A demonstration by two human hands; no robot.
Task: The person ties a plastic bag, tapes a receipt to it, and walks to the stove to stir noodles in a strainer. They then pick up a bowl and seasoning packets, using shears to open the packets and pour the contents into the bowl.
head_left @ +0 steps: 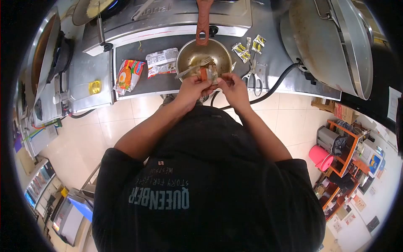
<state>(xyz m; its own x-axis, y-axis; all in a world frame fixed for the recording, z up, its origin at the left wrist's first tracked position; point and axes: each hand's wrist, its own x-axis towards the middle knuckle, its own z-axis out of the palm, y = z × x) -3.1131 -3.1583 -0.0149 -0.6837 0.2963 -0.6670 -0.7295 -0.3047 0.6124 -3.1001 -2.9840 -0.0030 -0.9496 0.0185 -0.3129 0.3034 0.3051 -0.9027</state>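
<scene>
Both my hands are in front of a metal saucepan (184,54) with a brown handle (203,19) pointing away from me. Between them, over the pan's near rim, is a small seasoning sachet (208,75), partly clear with reddish and brownish patches. My left hand (194,89) pinches its left side. My right hand (235,87) pinches the right side with thumb and finger. A fork (205,62) rests in the pan, its handle leaning over the left rim. Brownish liquid seems to lie in the pan. Scissors (253,77) lie right of my right hand.
Left of the pan lie a red noodle packet (129,76) and a silvery opened wrapper (162,59). Small green-yellow sachets (242,52) lie at right. A gas stove (168,19) stands behind. A large metal pot (317,46) and black hose (275,86) occupy the right.
</scene>
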